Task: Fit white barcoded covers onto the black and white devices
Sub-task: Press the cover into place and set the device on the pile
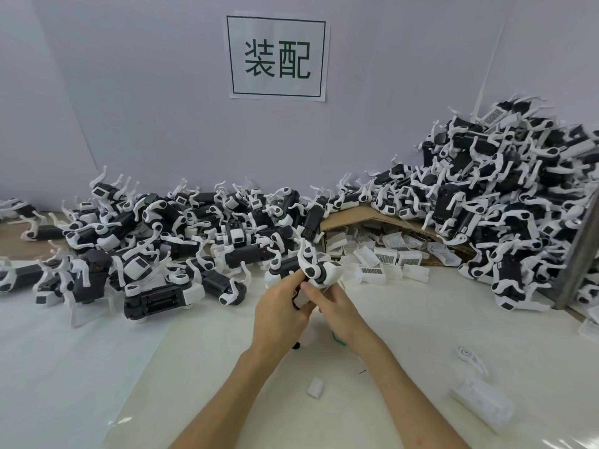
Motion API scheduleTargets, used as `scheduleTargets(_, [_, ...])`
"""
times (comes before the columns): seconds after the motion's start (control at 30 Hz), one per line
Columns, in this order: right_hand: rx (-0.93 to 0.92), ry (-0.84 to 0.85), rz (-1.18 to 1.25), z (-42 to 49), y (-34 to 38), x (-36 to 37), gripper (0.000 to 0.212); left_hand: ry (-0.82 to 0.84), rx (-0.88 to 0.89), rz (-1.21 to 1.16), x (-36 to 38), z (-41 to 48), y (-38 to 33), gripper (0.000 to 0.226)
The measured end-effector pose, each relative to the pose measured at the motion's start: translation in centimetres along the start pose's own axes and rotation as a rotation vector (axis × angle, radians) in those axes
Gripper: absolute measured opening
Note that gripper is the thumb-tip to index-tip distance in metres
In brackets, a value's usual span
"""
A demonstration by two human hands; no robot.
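Both my hands hold one black and white device (312, 270) above the table's middle, its white legs sticking up. My left hand (282, 314) grips its near left side, fingers curled up against the body. Beside it, my right hand (334, 309) grips the right side, thumb pressed on a white part that my fingers mostly hide. Whether that part is a cover, I cannot tell. Several white barcoded covers (385, 257) lie loose in an open cardboard box (356, 217) just behind the hands.
A heap of devices (155, 241) fills the back left, a taller heap (505, 196) the back right. A small white piece (315, 387), a loose white leg (470, 358) and a white shell (483, 400) lie on the near table. A metal post (580, 254) stands at right.
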State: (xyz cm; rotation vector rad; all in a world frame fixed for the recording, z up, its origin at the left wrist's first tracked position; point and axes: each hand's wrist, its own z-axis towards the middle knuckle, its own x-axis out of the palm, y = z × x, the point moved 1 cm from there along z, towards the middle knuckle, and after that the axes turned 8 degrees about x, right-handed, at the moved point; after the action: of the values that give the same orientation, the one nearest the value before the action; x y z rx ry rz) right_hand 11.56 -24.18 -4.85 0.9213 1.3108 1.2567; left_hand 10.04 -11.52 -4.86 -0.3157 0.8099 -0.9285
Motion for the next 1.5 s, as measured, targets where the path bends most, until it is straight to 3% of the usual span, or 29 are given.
scheduleTargets(0.3, [0.001,-0.088,0.005,0.3,-0.1,-0.2,0.021,-0.011,0.021,0.045,0.4,-0.3,-0.5,0.035])
scheduleTargets(0.43, [-0.018,-0.079,0.046,0.2,0.4,-0.2,0.039,-0.005,0.009,0.027,0.5,-0.3,-0.7,0.044])
scheduleTargets(0.57, [-0.001,-0.035,0.001,0.3,0.0,-0.3,0.027,0.003,0.016,0.038,0.3,-0.3,-0.3,0.040])
scheduleTargets(0.7, [-0.044,-0.139,0.018,-0.1,0.4,-1.0,0.062,0.002,-0.017,0.124,0.1,-0.3,0.2,0.040])
scheduleTargets(0.83, [-0.160,-0.209,0.005,0.1,0.7,-2.4,0.038,0.013,-0.115,-0.015,0.1,-0.3,0.3,0.051])
scheduleTargets(0.93, [-0.123,-0.262,0.079,0.1,0.8,-3.0,0.023,-0.036,-0.088,-0.105,0.1,-0.3,-0.1,0.045])
scheduleTargets(1.0, [-0.029,-0.270,0.095,0.0,0.9,-3.4,0.025,-0.081,-0.073,-0.193,-0.2,-0.2,-0.5,0.037])
scheduleTargets(1.1, [0.194,-0.156,0.053,-0.4,0.9,-3.6,0.033,-0.145,-0.098,-0.297,-0.6,0.1,-1.0,0.021])
scheduleTargets(1.2, [0.223,0.022,0.091,-0.8,1.1,-3.7,0.024,-0.241,-0.166,-0.345,-1.0,0.3,-0.8,0.011])
scheduleTargets(1.3, [0.233,0.185,0.098,-1.2,1.7,-4.2,0.020,-0.385,-0.287,-0.433,-1.6,0.6,-0.2,0.012])
scheduleTargets(1.5, [0.257,0.273,-0.072,-1.1,4.3,-6.2,0.033,-0.593,-0.463,-0.535,-2.4,1.1,0.6,0.028])
